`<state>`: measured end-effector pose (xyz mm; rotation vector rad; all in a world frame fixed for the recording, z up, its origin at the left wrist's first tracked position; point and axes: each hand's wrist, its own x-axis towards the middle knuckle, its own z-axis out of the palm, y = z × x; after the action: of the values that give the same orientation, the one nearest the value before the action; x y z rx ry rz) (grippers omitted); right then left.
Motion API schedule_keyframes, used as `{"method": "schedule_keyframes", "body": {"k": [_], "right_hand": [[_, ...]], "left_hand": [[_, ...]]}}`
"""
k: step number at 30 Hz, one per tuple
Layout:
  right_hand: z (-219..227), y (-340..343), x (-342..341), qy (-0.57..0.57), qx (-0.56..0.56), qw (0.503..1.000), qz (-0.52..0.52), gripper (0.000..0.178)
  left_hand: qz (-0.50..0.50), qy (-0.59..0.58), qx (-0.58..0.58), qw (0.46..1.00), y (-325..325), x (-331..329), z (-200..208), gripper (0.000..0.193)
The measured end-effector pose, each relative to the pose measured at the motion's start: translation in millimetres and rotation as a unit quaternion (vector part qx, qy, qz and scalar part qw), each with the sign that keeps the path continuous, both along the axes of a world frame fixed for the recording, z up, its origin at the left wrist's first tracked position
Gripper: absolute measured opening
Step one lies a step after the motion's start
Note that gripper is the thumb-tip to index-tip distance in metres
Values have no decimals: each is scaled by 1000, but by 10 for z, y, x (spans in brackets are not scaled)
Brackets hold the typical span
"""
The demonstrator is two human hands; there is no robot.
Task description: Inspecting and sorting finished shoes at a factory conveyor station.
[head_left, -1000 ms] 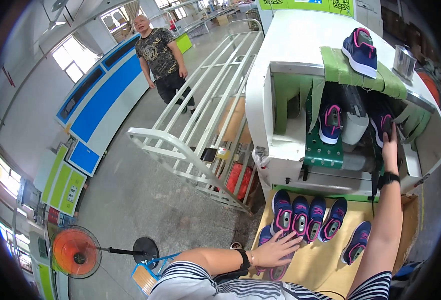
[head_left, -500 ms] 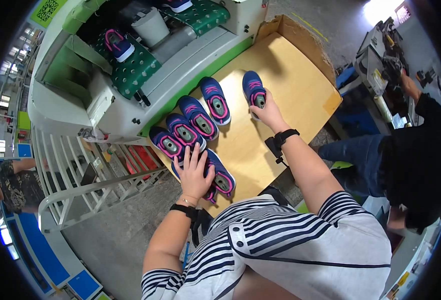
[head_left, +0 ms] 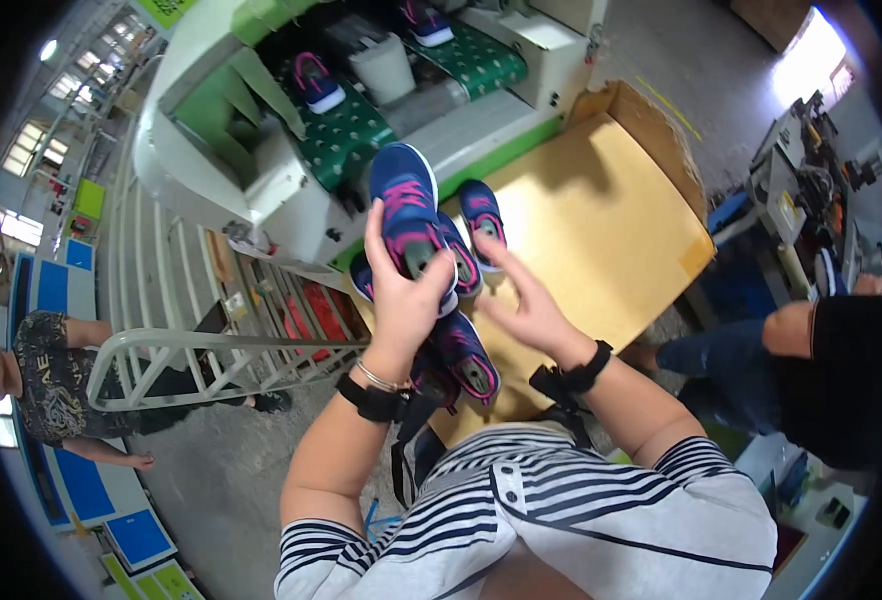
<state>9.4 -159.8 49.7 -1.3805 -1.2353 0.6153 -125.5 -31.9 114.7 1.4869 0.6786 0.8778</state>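
Note:
My left hand [head_left: 406,305] is closed around a navy sneaker [head_left: 404,195] with pink laces and a white sole. The sneaker is held up, toe pointing away, above other sneakers of the same kind. A grey insert shows in its collar. My right hand [head_left: 533,312] hangs just right of it, fingers apart and slightly blurred, with nothing in it. Beyond its fingertips a matching sneaker [head_left: 481,215] rests on the tan board [head_left: 601,210]. Another sneaker [head_left: 466,355] lies below my hands, close to my body. The held sneaker and left hand partly hide the rest of the group.
Behind the board stands a machine with a green dotted conveyor belt [head_left: 346,140], carrying a sneaker [head_left: 316,85] and a white bucket [head_left: 383,68]. A metal rack [head_left: 201,345] is at left. People are on both sides. Cardboard [head_left: 656,135] edges the board's far right.
The left hand has gone from resting on the grouped sneakers to holding one raised. The right hand has let go of the lone sneaker at right and moved left; that spot no longer shows one.

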Motion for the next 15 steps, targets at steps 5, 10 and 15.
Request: {"method": "schedule_keyframes", "body": {"k": [5,10,15], "right_hand": [[-1190,782,383,-10,-92,963,-254,77],[-1449,941,487,8,-51,947,-318,69],[-358,619,397,111,21,961,-253,65]], "left_hand": [[96,-67,-55,992,838,558,436,87],[251,288,152,911,1971,1039,89,95],[256,60,193,945,2851,941,-271,42]]}}
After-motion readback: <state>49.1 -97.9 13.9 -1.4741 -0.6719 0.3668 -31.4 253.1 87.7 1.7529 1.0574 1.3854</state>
